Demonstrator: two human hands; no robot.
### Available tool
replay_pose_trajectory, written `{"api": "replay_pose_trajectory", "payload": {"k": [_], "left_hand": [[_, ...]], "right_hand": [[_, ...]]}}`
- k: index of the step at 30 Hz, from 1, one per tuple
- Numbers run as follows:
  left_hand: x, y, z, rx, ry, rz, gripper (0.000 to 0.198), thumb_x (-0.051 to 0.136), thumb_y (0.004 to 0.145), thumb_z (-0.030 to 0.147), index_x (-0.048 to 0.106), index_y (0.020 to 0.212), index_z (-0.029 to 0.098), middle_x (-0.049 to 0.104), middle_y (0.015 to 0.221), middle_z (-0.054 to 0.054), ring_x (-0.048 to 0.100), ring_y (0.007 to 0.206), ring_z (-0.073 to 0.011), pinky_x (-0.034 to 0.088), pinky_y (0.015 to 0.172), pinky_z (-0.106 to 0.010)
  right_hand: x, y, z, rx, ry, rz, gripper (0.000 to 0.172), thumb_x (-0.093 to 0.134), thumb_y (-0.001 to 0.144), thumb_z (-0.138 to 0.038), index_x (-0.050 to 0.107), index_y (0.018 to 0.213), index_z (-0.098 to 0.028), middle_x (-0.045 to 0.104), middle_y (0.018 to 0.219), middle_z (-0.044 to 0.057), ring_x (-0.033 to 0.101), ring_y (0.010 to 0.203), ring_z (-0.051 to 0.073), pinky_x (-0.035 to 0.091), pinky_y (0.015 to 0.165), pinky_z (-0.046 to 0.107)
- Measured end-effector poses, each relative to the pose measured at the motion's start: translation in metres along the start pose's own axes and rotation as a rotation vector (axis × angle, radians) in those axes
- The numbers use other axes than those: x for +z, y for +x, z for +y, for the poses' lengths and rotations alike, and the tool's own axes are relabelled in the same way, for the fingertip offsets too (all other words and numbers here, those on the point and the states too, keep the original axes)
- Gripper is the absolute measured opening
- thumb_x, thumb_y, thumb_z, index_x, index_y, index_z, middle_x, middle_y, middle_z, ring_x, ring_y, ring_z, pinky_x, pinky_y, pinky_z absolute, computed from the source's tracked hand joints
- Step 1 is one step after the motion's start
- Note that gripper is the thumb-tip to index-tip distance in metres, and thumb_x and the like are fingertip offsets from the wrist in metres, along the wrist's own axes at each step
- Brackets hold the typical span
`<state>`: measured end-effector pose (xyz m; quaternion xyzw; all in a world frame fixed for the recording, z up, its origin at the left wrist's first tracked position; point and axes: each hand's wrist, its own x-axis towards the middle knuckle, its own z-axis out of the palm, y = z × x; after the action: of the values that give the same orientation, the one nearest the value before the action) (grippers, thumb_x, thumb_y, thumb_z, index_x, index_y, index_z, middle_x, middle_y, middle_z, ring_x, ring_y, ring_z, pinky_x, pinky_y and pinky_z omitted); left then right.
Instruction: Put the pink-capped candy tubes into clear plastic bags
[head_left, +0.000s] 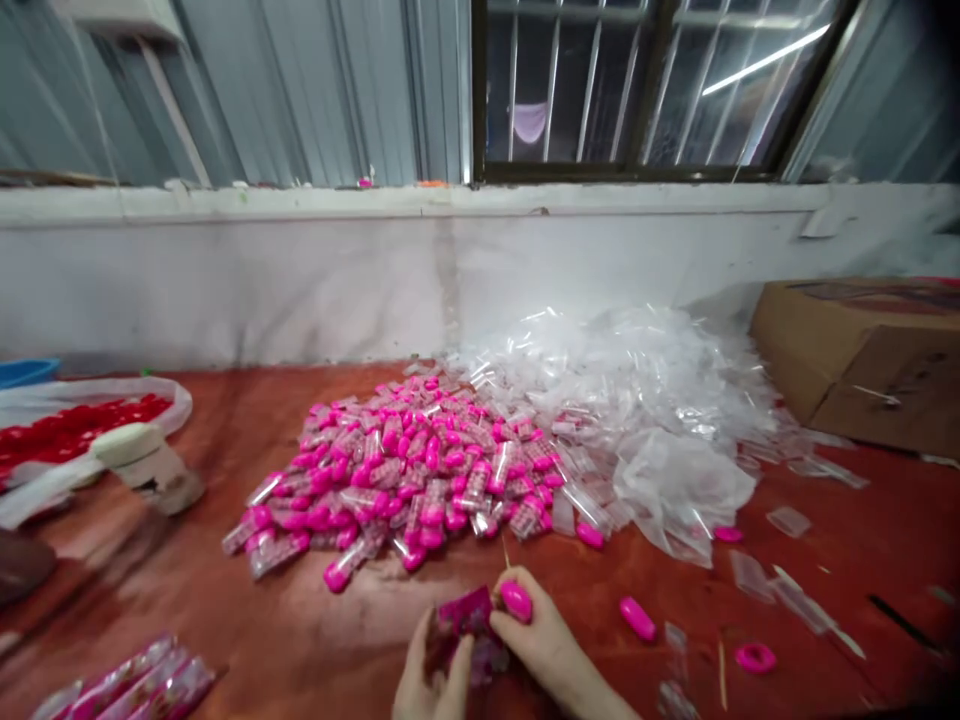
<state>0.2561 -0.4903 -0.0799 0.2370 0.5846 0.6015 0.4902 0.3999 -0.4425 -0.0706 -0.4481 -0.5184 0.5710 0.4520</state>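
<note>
Low in the middle of the head view, my left hand (424, 680) is closed on a small glossy magenta packet (469, 610). Beside it, my right hand (551, 640) pinches an oval bright-pink plastic cap (516, 601). A thin wooden stick (507, 552) juts up from the right fingers. Both hands almost meet at the packet's edge; blur hides its contents. Just beyond them lies a big heap of clear tubes with pink caps (420, 465). To the right of my right hand are a loose pink cap (637, 619) and a pink ring-shaped piece (755, 657).
Clear plastic sleeves (645, 370) are piled at the back right, near a cardboard box (877, 370). At left are a bag of red pieces (82, 425), a lidded cup (150, 465) and filled pink packets (142, 685). A white wall (300, 290) bounds the red table.
</note>
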Motion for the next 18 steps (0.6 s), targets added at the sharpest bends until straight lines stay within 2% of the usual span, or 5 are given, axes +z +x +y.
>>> {"api": "replay_pose_trajectory", "payload": {"k": [3,5,11,14,18], "left_hand": [[0.005,0.002,-0.008,-0.070,-0.083,-0.084,0.049,0.094,0.044,0.050,0.078,0.075,0.015,0.075,0.072,-0.007,0.069,0.075,-0.0224,0.055,0.076,-0.029],[0.009,0.000,-0.009,-0.097,-0.106,-0.071,0.049,0.094,0.040,0.054,0.074,0.060,0.014,0.067,0.055,-0.004,0.062,0.058,-0.0169,0.052,0.064,-0.026],[0.010,-0.007,-0.004,-0.125,0.037,0.039,0.057,0.088,0.039,0.065,0.059,0.045,0.016,0.048,0.040,0.002,0.038,0.038,-0.0092,0.030,0.039,-0.022],[0.003,-0.005,0.002,-0.014,0.219,0.084,0.062,0.084,0.040,0.071,0.059,0.044,0.015,0.049,0.042,0.000,0.039,0.043,-0.0098,0.030,0.042,-0.022],[-0.005,-0.001,0.009,0.054,0.328,0.087,0.063,0.085,0.038,0.072,0.066,0.048,0.012,0.055,0.048,-0.002,0.045,0.050,-0.0124,0.036,0.048,-0.023]], "right_hand": [[0.001,0.001,-0.007,0.017,0.018,-0.063,0.013,0.059,0.070,-0.022,0.049,0.078,-0.021,0.047,0.071,-0.006,0.044,0.064,0.012,0.038,0.061,0.024],[0.004,-0.001,-0.008,0.023,0.008,-0.050,0.013,0.061,0.074,-0.026,0.050,0.080,-0.021,0.047,0.070,-0.006,0.044,0.064,0.012,0.038,0.062,0.024],[0.010,-0.008,-0.003,0.015,-0.048,-0.003,0.012,0.059,0.082,-0.031,0.055,0.088,-0.021,0.056,0.075,-0.003,0.053,0.067,0.016,0.043,0.063,0.026],[0.004,-0.007,-0.005,-0.062,-0.391,-0.015,0.016,0.050,0.087,-0.020,0.059,0.100,-0.020,0.066,0.085,0.002,0.061,0.075,0.019,0.045,0.070,0.028],[-0.008,-0.001,-0.010,-0.086,-0.993,-0.096,0.033,0.051,0.078,-0.003,0.064,0.103,-0.020,0.069,0.096,0.007,0.065,0.092,0.025,0.044,0.078,0.031]]}}
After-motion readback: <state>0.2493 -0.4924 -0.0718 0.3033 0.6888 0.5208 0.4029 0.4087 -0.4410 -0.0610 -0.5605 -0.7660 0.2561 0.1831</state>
